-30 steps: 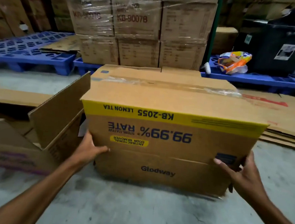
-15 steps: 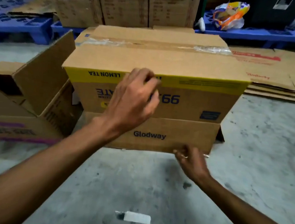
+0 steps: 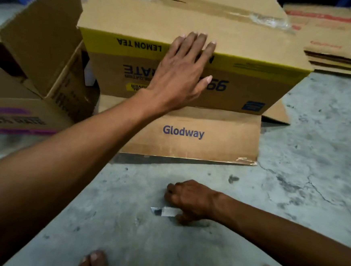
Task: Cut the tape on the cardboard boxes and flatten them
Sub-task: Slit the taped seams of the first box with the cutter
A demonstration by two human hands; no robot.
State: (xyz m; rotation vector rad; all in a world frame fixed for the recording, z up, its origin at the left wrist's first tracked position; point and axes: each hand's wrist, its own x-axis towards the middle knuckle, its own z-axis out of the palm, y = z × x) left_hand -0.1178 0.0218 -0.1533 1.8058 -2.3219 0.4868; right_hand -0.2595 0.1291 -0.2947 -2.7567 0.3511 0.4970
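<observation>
With our left hand (image 3: 181,74) flat on the near top edge of the taped box (image 3: 197,57) on the floor and our right hand (image 3: 192,200) curled round the blade (image 3: 165,211), we judge a loose grip risks a slip.
</observation>
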